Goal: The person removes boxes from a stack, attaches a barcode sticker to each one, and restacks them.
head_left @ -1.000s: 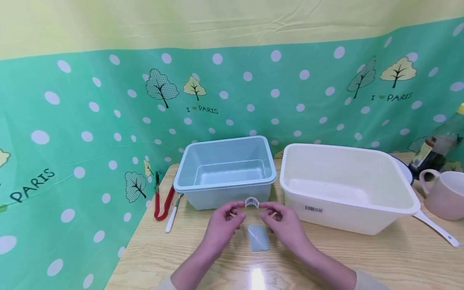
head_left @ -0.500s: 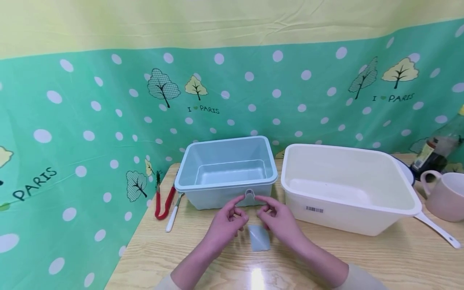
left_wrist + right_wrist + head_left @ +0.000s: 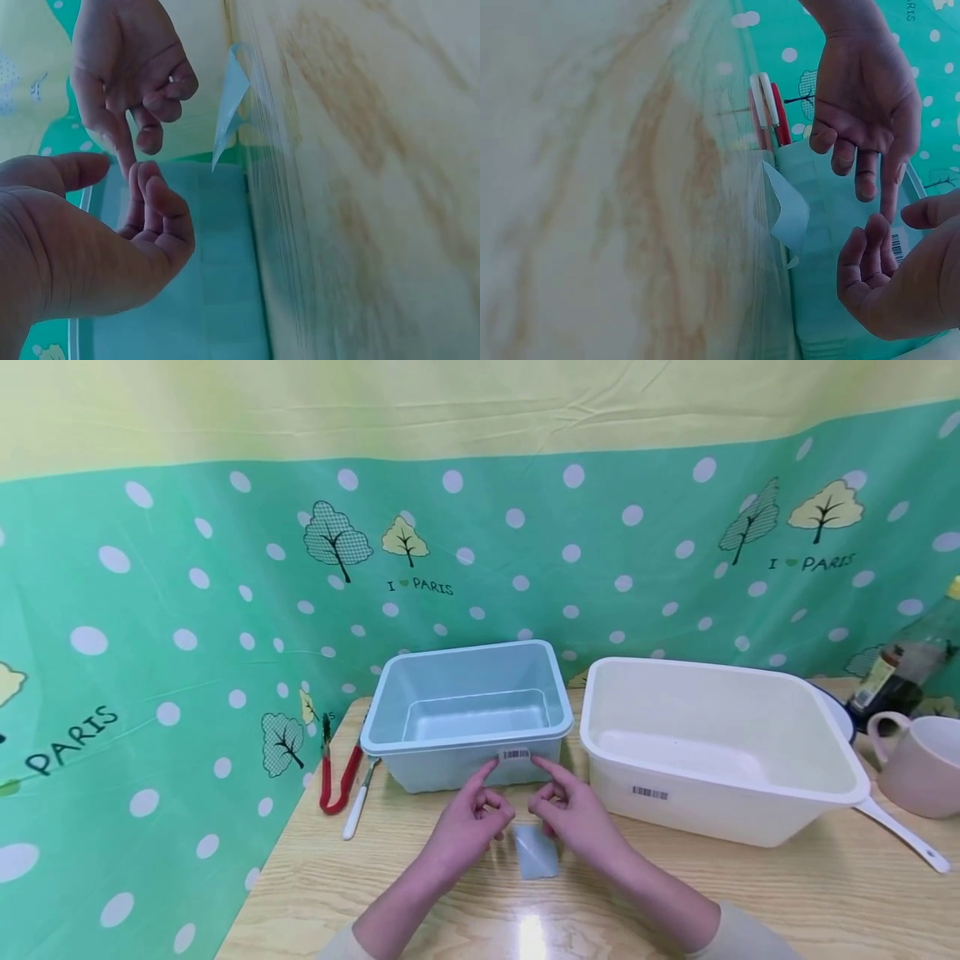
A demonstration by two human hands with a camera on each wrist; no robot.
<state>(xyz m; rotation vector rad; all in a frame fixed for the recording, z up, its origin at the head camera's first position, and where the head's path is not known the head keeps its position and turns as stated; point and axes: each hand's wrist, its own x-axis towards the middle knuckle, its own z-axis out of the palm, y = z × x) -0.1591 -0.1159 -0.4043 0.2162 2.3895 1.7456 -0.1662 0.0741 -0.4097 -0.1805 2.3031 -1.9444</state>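
Observation:
A small white barcode sticker (image 3: 515,754) lies flat against the front wall of a light blue plastic bin (image 3: 442,768), just under its rim. My left hand (image 3: 465,827) stretches its index finger to the sticker's left end. At the right end is the index fingertip of my right hand (image 3: 577,818). On both hands the other fingers bend loosely and hold nothing. Below them on the table lies a bluish piece of backing paper (image 3: 536,852), its edge curled up in the right wrist view (image 3: 787,206).
A white bin (image 3: 720,810) with its own barcode stands at right. Beyond it are a pink mug (image 3: 924,768), a dark sauce bottle (image 3: 892,681) and a white handle (image 3: 903,835). Red-handled tongs (image 3: 339,781) and a white-handled utensil (image 3: 358,806) lie left of the blue bin.
Both hands have moved slightly forward to the blue bin. The sticker, arched between the index fingers before, now lies flat on the bin's front wall.

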